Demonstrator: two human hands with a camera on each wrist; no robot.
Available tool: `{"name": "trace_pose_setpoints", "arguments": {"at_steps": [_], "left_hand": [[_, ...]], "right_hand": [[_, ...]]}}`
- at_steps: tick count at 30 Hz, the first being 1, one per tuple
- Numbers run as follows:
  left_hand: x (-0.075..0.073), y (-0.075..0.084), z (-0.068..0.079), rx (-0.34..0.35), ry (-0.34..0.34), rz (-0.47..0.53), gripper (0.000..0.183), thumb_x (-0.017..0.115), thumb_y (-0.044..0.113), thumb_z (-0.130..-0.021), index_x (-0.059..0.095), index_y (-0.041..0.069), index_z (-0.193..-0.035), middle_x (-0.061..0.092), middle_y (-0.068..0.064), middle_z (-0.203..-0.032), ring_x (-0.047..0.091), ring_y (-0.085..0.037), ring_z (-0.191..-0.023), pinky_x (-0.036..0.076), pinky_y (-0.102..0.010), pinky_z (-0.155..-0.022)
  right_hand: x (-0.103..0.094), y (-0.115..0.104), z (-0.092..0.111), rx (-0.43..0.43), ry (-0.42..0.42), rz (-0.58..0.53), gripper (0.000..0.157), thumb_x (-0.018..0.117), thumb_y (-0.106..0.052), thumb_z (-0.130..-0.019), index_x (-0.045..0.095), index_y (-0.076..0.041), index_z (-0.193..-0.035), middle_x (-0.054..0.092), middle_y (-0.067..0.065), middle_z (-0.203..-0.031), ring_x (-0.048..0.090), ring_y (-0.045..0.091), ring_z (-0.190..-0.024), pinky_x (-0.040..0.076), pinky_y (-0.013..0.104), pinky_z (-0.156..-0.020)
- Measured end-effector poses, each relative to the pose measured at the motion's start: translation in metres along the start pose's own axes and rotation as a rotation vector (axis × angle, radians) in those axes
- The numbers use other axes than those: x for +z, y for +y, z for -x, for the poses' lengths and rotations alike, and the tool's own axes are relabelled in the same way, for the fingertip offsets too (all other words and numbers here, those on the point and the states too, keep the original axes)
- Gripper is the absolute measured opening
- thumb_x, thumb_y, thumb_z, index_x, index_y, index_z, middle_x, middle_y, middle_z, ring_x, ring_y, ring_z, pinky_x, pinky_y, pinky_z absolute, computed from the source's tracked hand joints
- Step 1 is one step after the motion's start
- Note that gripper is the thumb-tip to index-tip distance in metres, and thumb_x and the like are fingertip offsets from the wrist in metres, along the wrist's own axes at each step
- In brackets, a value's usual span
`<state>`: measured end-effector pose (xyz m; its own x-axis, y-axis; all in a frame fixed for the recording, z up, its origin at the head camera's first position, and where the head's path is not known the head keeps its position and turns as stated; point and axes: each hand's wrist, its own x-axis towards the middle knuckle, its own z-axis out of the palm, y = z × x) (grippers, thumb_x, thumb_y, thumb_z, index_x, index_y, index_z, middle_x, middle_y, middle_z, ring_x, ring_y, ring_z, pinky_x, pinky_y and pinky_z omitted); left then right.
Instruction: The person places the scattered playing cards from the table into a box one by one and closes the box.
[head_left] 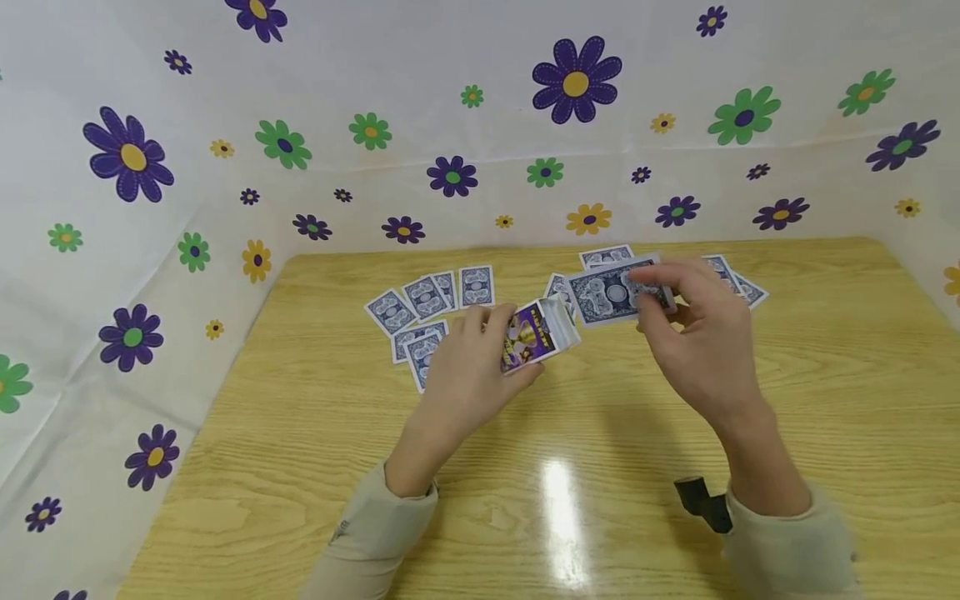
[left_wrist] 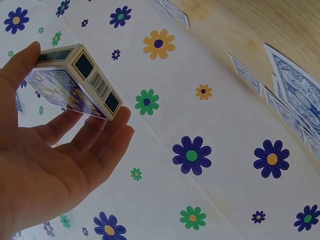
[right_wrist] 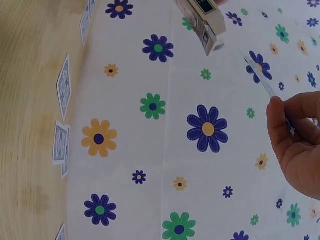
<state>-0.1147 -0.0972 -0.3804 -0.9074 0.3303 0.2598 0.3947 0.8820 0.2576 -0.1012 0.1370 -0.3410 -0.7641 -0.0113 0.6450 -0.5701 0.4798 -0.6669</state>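
My left hand (head_left: 471,358) grips a purple card box (head_left: 528,335) with a gold trophy printed on its front. The box's white top flap stands open toward the right. In the left wrist view, the box (left_wrist: 75,82) shows its end with a barcode, held between thumb and fingers. Between thumb and fingertips, my right hand (head_left: 701,333) pinches a playing card (head_left: 611,293), its blue patterned back up, just beyond the open end of the box. The right wrist view shows this card (right_wrist: 262,80) nearly edge-on, apart from the box (right_wrist: 205,22).
Several face-down cards (head_left: 423,297) lie spread on the wooden table (head_left: 300,450) left of the box. More cards (head_left: 738,283) lie at the back right, partly behind the right hand. A black object (head_left: 703,502) shows beside the right sleeve. Flowered cloth (head_left: 420,83) rises behind the table.
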Motion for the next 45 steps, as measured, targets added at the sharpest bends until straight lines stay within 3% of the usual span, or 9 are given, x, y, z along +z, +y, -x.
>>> {"name": "trace_pose_setpoints", "arguments": {"at_steps": [12, 22, 45], "left_hand": [[-0.004, 0.005, 0.003, 0.049, 0.090, -0.061, 0.074, 0.080, 0.047, -0.080, 0.051, 0.008, -0.136, 0.059, -0.015, -0.115, 0.060, -0.030, -0.099, 0.054, -0.040, -0.078], [-0.004, 0.007, 0.003, 0.059, 0.099, -0.113, 0.073, 0.079, 0.050, -0.080, 0.050, 0.010, -0.135, 0.061, -0.015, -0.115, 0.060, -0.033, -0.102, 0.055, -0.043, -0.081], [-0.003, 0.010, 0.006, 0.055, 0.096, -0.107, 0.071, 0.078, 0.051, -0.081, 0.051, 0.013, -0.134, 0.059, -0.012, -0.113, 0.059, -0.029, -0.097, 0.054, -0.041, -0.078]], "right_hand": [[0.012, 0.001, 0.005, 0.016, -0.046, 0.009, 0.027, 0.058, 0.017, -0.084, 0.070, 0.008, -0.106, 0.065, 0.014, -0.103, 0.051, 0.011, -0.074, 0.044, 0.009, -0.061], [0.017, 0.003, 0.006, 0.007, -0.077, 0.012, 0.027, 0.059, 0.017, -0.084, 0.069, 0.009, -0.106, 0.065, 0.014, -0.103, 0.052, 0.012, -0.072, 0.046, 0.010, -0.061], [0.036, 0.001, 0.014, 0.013, -0.119, -0.058, 0.030, 0.061, 0.016, -0.085, 0.069, 0.005, -0.111, 0.066, 0.013, -0.102, 0.052, 0.014, -0.070, 0.045, 0.011, -0.059]]}}
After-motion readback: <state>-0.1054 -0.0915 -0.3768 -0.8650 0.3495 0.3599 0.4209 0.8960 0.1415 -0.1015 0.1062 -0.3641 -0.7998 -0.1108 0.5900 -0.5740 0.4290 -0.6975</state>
